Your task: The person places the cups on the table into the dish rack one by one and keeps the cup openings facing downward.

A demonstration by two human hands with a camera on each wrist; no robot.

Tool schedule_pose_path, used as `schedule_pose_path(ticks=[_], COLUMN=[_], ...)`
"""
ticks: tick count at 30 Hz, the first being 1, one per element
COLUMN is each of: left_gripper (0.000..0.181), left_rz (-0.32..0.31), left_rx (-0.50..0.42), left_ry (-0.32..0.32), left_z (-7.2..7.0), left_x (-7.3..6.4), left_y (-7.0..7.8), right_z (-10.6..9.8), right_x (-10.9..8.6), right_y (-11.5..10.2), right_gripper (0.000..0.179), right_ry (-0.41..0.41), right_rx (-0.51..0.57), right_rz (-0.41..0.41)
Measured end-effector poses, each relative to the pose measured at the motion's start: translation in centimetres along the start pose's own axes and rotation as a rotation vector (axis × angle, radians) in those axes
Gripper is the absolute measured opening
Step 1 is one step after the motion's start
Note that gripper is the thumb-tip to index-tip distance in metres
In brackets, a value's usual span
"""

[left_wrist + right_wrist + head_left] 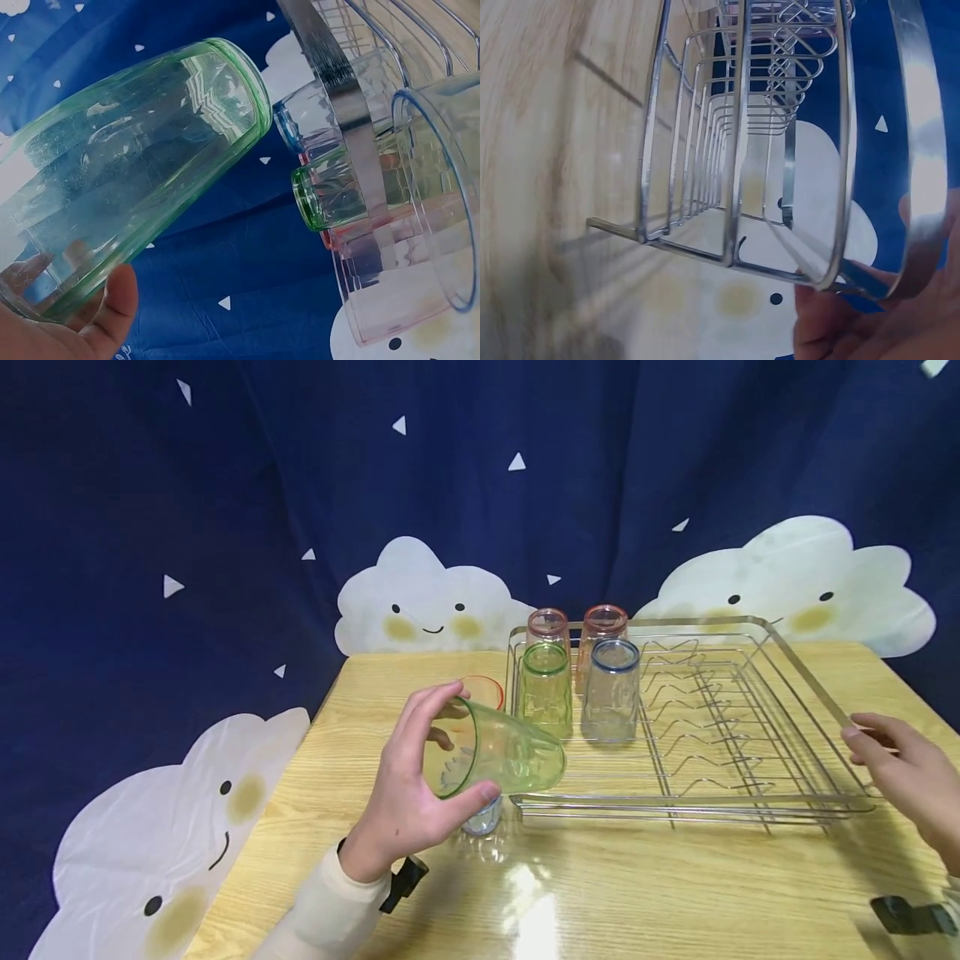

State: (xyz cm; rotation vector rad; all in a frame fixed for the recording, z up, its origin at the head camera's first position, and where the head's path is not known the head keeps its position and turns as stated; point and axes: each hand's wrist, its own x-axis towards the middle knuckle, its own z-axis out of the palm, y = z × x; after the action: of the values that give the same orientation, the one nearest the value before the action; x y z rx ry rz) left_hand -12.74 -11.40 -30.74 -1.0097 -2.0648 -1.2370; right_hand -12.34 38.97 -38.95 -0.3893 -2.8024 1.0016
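Observation:
My left hand (408, 785) grips a green glass tumbler (517, 752), fingers on its far side and thumb on the near side. The tumbler lies almost level in the air, its wide mouth toward the palm and its base pointing at the rack; in the left wrist view the green glass (150, 157) is apart from the rack. At the right corner of the wire dish rack (813, 689), my right hand (903, 768) holds the metal rim; the right wrist view shows the fingers (825, 319) around that rim. Some right fingers are hidden.
In the rack's left part stand a green glass (546, 702), a blue-tinted glass (611, 702) and two reddish glasses (600, 635) behind, seemingly upside down. On the wooden table (637, 885), a red-rimmed glass (483, 690) and a bluish glass (483, 818) are partly hidden behind the held tumbler.

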Motion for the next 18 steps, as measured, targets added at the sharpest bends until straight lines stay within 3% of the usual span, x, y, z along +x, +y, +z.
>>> schedule_pose_path(ticks=[4,11,18], left_gripper=[0.083,0.083,0.083], left_rz=[-0.005,0.008,0.017], left_rx=[-0.003,-0.002,-0.009], left_ry=[-0.002,0.002,0.003], left_z=[0.1,0.2,0.3], left_x=[0.0,0.0,0.1], left_y=[0.2,0.2,0.4], right_z=[0.2,0.2,0.3], right_x=[-0.4,-1.9,-3.8], right_y=[-1.0,-3.8,-7.0], right_gripper=[0.062,0.057,0.048], right_ry=[0.087,0.235,0.253], right_rx=[-0.007,-0.055,-0.025], right_rz=[-0.01,-0.13,-0.265])
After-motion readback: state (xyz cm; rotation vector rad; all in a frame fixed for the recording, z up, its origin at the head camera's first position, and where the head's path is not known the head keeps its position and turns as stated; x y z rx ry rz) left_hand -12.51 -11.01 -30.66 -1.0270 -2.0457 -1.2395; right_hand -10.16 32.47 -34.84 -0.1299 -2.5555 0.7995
